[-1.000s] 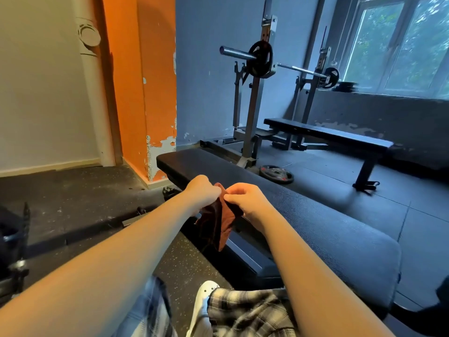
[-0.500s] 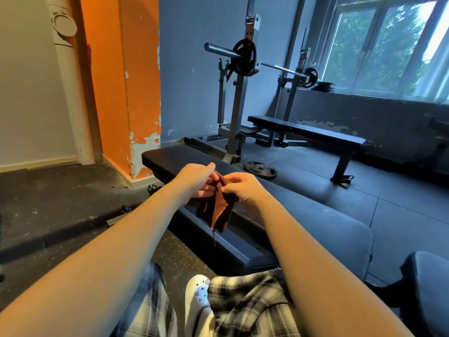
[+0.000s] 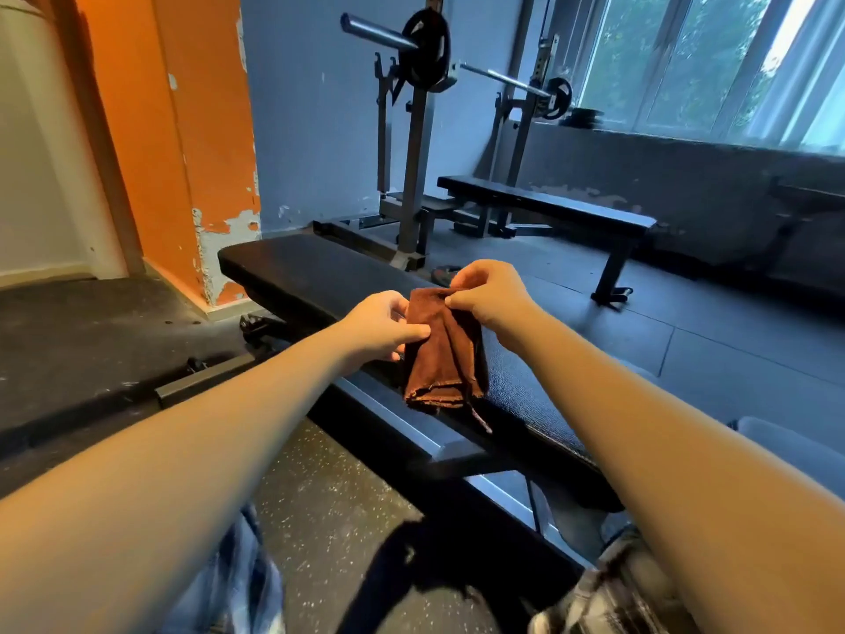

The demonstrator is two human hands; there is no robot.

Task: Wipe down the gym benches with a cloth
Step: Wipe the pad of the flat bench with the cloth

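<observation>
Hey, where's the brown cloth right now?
Centre of the head view: the brown cloth hangs between the left hand, pinching its left edge, and the right hand, pinching its top, over the near black bench.

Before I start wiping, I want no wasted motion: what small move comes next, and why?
Probably lower the cloth flat onto the near bench. The left hand and right hand both pinch its top edge, and it hangs folded, not yet spread on the pad.
</observation>
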